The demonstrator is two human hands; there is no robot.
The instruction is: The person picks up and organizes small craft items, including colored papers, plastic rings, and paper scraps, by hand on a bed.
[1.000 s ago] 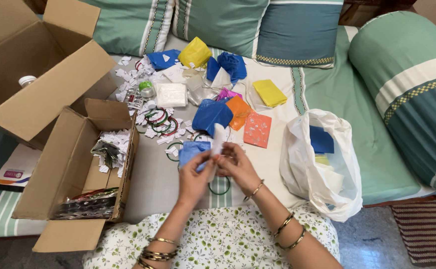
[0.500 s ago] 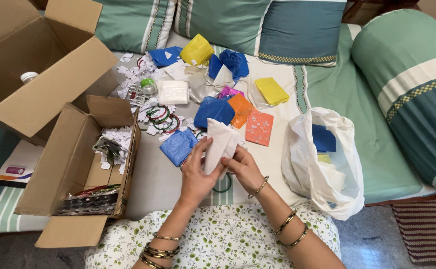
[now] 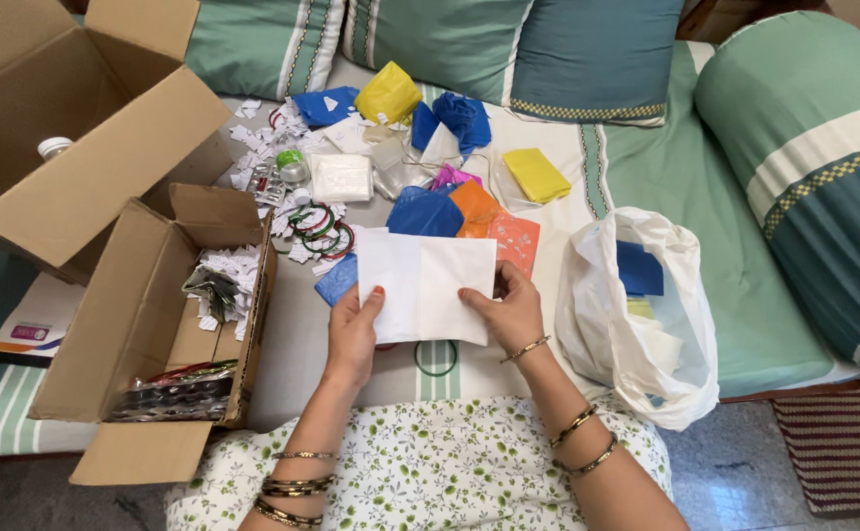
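1. The left hand (image 3: 354,329) pinches the left edge of a white plastic bag (image 3: 425,285), thumb on top; the right hand (image 3: 514,310) grips its right edge the same way. The bag is held spread flat between them, above the bed in the near middle of the scene.
2. Just under the bag's near edge a green bangle (image 3: 435,358) lies on the sheet, and a blue bag (image 3: 339,278) peeks out at the far left corner.
3. To the left, a small open cardboard box (image 3: 145,315) holds white paper scraps (image 3: 228,275) at its far end and a bundle of shiny packets (image 3: 169,398) at its near end.
4. Farther left, a large cardboard box (image 3: 66,128) lies on its side, flaps open, with a white-capped bottle (image 3: 55,147) showing inside.
5. To the right, an open white carrier bag (image 3: 636,324) holds a folded blue piece (image 3: 639,268) and some pale folded ones beneath it.
6. Beyond the hands lies a loose heap: yellow pouches (image 3: 386,95), blue bags (image 3: 461,118), an orange packet (image 3: 513,241) and a cluster of bangles (image 3: 317,226).
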